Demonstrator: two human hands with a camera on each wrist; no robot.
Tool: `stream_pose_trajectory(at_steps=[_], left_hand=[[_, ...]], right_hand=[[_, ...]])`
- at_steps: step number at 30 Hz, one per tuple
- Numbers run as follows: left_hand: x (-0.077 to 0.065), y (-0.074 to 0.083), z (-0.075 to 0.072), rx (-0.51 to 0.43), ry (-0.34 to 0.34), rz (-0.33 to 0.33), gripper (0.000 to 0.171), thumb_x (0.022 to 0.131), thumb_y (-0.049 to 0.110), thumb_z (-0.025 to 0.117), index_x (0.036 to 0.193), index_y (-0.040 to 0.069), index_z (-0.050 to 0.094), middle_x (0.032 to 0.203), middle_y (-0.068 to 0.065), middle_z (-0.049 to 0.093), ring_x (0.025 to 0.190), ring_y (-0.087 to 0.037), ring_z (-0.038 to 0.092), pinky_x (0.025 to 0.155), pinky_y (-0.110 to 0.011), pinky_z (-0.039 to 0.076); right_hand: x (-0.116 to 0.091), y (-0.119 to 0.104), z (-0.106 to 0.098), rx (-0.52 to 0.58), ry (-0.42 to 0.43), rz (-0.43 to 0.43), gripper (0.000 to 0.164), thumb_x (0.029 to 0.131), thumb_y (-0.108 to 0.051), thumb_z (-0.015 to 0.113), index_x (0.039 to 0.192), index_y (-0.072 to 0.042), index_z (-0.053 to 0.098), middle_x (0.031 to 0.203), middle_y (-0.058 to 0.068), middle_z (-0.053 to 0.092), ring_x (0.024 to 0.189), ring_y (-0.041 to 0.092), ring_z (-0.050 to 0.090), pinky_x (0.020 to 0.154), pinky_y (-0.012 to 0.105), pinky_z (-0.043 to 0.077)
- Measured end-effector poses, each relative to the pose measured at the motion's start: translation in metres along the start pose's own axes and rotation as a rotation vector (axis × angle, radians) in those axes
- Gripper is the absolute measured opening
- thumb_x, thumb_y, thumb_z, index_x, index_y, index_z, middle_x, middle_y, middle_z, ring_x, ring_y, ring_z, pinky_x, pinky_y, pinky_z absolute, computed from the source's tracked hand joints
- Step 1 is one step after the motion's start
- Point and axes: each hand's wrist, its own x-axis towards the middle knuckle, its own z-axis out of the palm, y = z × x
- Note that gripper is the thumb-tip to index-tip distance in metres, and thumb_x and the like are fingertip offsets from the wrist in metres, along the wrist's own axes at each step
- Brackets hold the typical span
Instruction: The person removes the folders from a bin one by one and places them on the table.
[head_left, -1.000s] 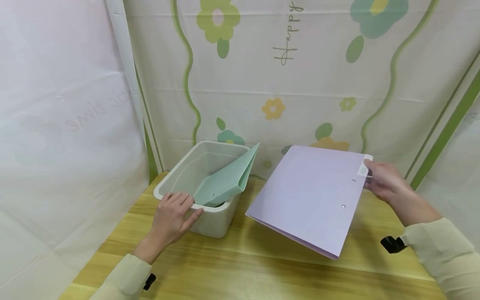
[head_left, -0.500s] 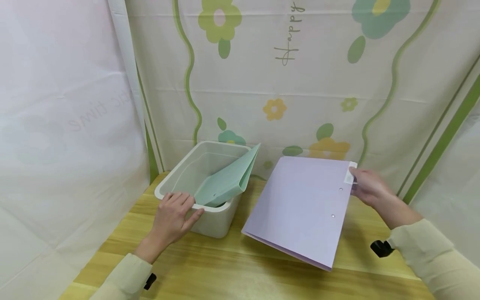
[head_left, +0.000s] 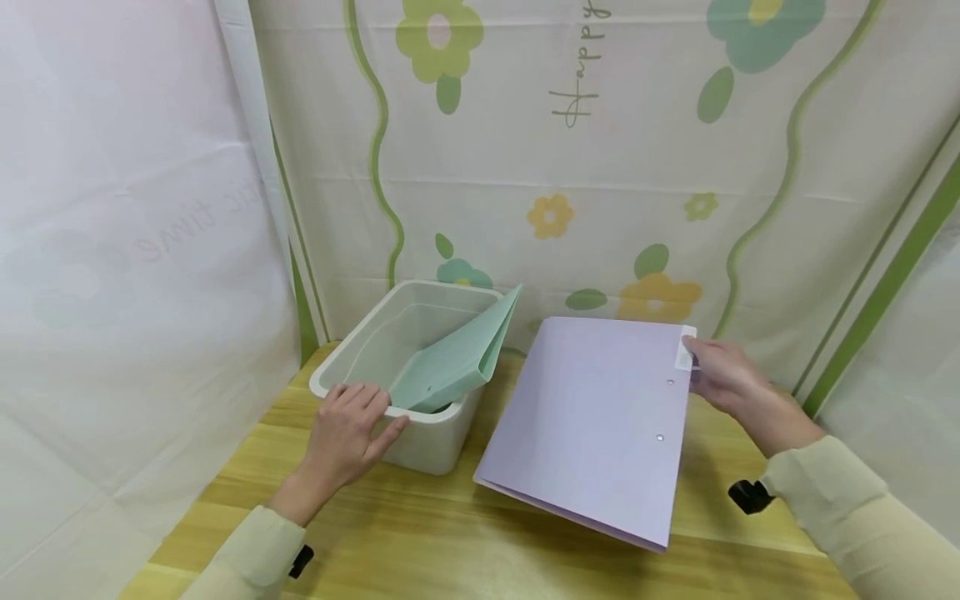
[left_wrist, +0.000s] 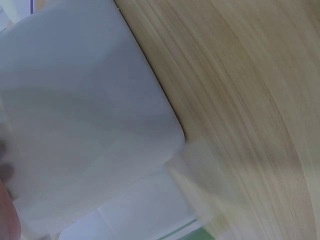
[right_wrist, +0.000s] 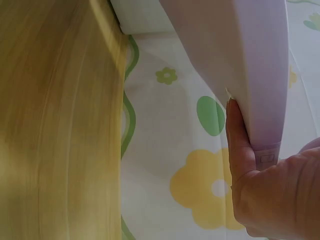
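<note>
My left hand (head_left: 347, 433) grips the near rim of a white plastic bin (head_left: 438, 446), fingers curled over the edge. In the left wrist view, the bin's outer wall (left_wrist: 90, 110) fills much of the frame, with fingertips at the left border. A mint-green file folder (head_left: 450, 354) leans inside the bin, its upper end sticking out past the right rim. My right hand (head_left: 723, 375) pinches a lilac file folder (head_left: 585, 425) at its far right corner, by the white label on the spine side. The lilac folder slants toward me over the table, and its spine (right_wrist: 265, 90) shows in the right wrist view.
The wooden table (head_left: 405, 542) lies under everything. A flower-patterned cloth (head_left: 480, 183) hangs right behind the bin and folder, and a white cloth (head_left: 135, 292) closes off the left side.
My right hand has carried the lilac folder leftward and slightly nearer to me, toward the bin. The left hand, the bin and the mint-green folder have stayed in place.
</note>
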Motion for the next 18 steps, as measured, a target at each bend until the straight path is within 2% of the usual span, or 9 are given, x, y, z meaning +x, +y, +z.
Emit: stream_pose_trajectory(at_steps=[7, 14, 18], left_hand=[[-0.001, -0.001, 0.0, 0.0, -0.003, -0.001, 0.057, 0.106, 0.062, 0.031, 0.08, 0.014, 0.047, 0.077, 0.0, 0.052, 0.074, -0.023, 0.056, 0.072, -0.043, 0.041], [0.0, -0.001, 0.0, -0.003, -0.005, 0.0, 0.056, 0.106, 0.062, 0.032, 0.081, 0.013, 0.047, 0.077, 0.0, 0.053, 0.075, -0.023, 0.056, 0.072, -0.043, 0.041], [0.0, 0.0, 0.0, -0.001, 0.004, 0.007, 0.057, 0.106, 0.062, 0.032, 0.08, 0.013, 0.047, 0.077, 0.0, 0.052, 0.073, -0.022, 0.055, 0.072, -0.043, 0.041]], right_hand=[[0.004, 0.002, 0.008, 0.009, -0.003, 0.011, 0.035, 0.112, -0.027, 0.034, 0.128, 0.002, 0.044, 0.094, -0.004, 0.064, 0.088, 0.012, 0.064, 0.08, 0.032, 0.054], [0.008, 0.005, 0.014, -0.068, -0.022, 0.016, 0.048, 0.112, -0.028, 0.033, 0.142, 0.009, 0.039, 0.101, -0.003, 0.063, 0.093, 0.013, 0.062, 0.084, 0.032, 0.053], [0.011, 0.009, 0.019, -0.053, -0.037, 0.015, 0.042, 0.113, -0.027, 0.032, 0.135, 0.008, 0.044, 0.099, -0.002, 0.063, 0.091, 0.014, 0.062, 0.083, 0.033, 0.053]])
